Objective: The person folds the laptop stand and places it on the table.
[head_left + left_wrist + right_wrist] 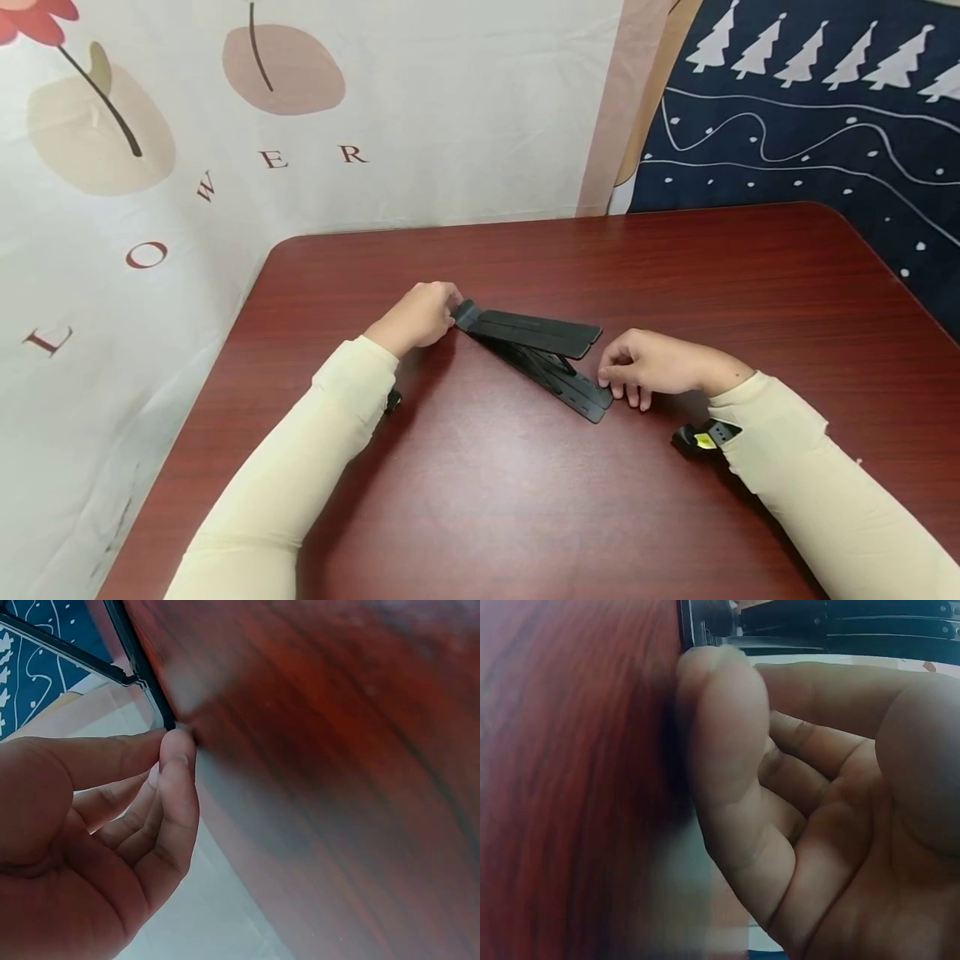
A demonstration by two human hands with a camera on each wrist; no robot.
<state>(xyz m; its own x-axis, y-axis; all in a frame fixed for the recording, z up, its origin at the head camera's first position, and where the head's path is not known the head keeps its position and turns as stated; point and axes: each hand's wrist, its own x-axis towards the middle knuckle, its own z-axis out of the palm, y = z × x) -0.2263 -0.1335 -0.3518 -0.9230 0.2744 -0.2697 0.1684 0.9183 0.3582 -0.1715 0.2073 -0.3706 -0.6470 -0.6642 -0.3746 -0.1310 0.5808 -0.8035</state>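
Observation:
A black folding laptop stand (536, 331) is on the table, its upper plate raised at an angle over the slotted base (588, 408), with thin struts between them. At the hinged end, the left hand (422, 315) pinches the stand's corner between thumb and fingertips. The left wrist view shows this left hand (142, 802) with its fingertips meeting on the black edge. Over at the base's free end, the right hand (660, 362) pinches the edge near its corner. In the right wrist view, the curled fingers of the right hand (780, 787) partly hide that end.
The reddish-brown wooden table (480, 508) has rounded far corners. Behind it hangs a pale cloth (465, 100) with printed letters, and a dark blue cloth (810, 142) with white trees at the right. A small black device (705, 437) is strapped under the right wrist.

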